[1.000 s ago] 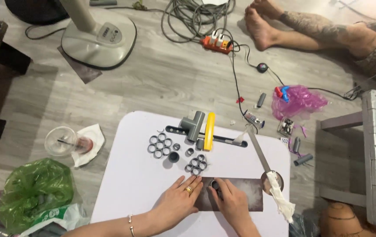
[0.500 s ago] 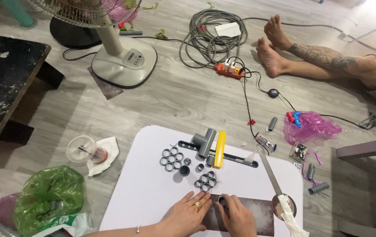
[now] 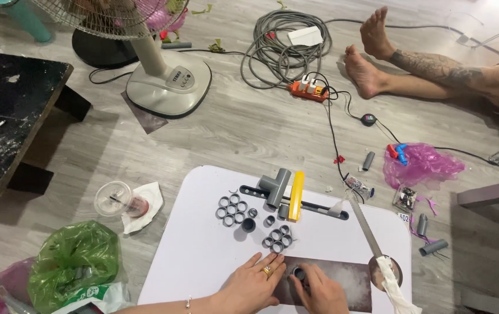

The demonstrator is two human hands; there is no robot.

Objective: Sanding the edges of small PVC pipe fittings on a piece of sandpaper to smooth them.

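My left hand [image 3: 253, 284] lies flat with fingers spread on a dark sandpaper sheet [image 3: 348, 281] on the white board [image 3: 203, 256]. A gold ring is on one finger. My right hand [image 3: 320, 292] pinches a small grey pipe ring [image 3: 299, 273] against the sheet. Just above my hands stand two clusters of grey pipe rings [image 3: 232, 209] [image 3: 277, 236] and a few loose ones. A grey T-shaped pipe fitting [image 3: 276, 187] and a yellow-handled tool [image 3: 296, 195] lie at the board's far side.
A metal file [image 3: 366, 225] and white cloth [image 3: 393, 285] lie on the board's right. A fan base [image 3: 169, 83], coiled cable [image 3: 287, 46], orange power strip [image 3: 309, 90] and another person's bare feet [image 3: 368, 55] are beyond. Green bag [image 3: 72, 261] and plastic cup [image 3: 115, 199] sit left, pink bag [image 3: 421, 164] right.
The view has tilted up, so my hands and the board sit lower in the picture. My hands stay on the sheet, the right one still on the ring.
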